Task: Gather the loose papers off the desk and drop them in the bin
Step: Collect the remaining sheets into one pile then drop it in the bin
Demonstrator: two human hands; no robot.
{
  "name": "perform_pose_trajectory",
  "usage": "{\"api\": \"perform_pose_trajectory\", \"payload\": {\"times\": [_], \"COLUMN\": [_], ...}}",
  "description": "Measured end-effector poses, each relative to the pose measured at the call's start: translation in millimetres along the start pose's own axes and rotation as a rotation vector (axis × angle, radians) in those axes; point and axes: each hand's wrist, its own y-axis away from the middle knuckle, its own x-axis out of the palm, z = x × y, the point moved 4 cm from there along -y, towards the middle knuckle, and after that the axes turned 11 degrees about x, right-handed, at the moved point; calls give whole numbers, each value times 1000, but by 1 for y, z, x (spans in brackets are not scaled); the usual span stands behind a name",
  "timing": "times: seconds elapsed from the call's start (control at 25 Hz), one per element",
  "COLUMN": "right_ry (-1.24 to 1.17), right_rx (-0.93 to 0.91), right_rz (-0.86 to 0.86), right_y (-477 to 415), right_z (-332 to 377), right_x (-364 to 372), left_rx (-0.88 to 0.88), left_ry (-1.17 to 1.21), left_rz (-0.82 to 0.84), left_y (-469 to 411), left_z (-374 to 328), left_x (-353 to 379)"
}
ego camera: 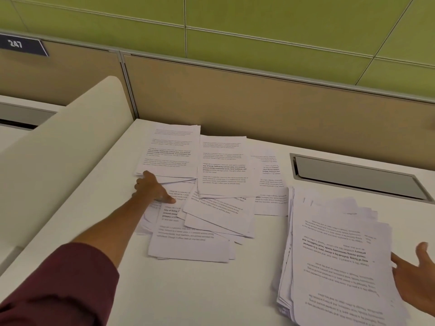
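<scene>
Papers lie in two groups on the desk [211,290]. Nearest, at the right, is a thick stack [334,255]. Its sheets are not squared, and many corners show on its left side. The right hand [419,276] is at its right edge; the fingers look straight and only touch the sheets, clasping nothing. Further in, at the middle, the loose sheets [219,184] overlap each other, some turned the other way. The left hand [153,188], coming out of a dark red sleeve [58,285], rests on their left part with fingers spread, pressing and not pinching.

The step in hand, I judge, is to sweep these sheets together toward the stack. It is better to keep the palm flat and draw the far sheets over the near ones, so that they slide as one layer. A single finger would move only the top sheet. Afterwards the stack should be squared on its edge before it is lifted.

For room, bare desk lies between the two groups and in front of them, which is good for sliding. A cream divider [70,149] closes the left side, near the left hand. Behind the stack is a recessed hatch [357,177] whose rim may catch a corner. The partition [259,102] stands close behind the far sheets. The bin is not in view.
</scene>
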Motion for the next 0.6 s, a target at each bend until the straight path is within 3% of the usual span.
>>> {"api": "perform_pose_trajectory", "payload": {"times": [0.2, 0.36, 0.52, 0.6], "right_ry": [-16, -31, -64, -74], "right_rx": [-12, -31, -52, -66], "right_rz": [-62, -116, -150, -149], "right_y": [4, 7, 4, 1], "right_z": [5, 9, 13, 13], "right_x": [17, 25, 38, 43], "left_rx": [52, 181, 78, -50], "left_ry": [-48, 276, 610, 329], "left_rz": [16, -7, -115, -144], "left_y": [24, 40, 52, 66], "left_z": [-22, -41, -53, -58], "left_x": [12, 28, 39, 44]}}
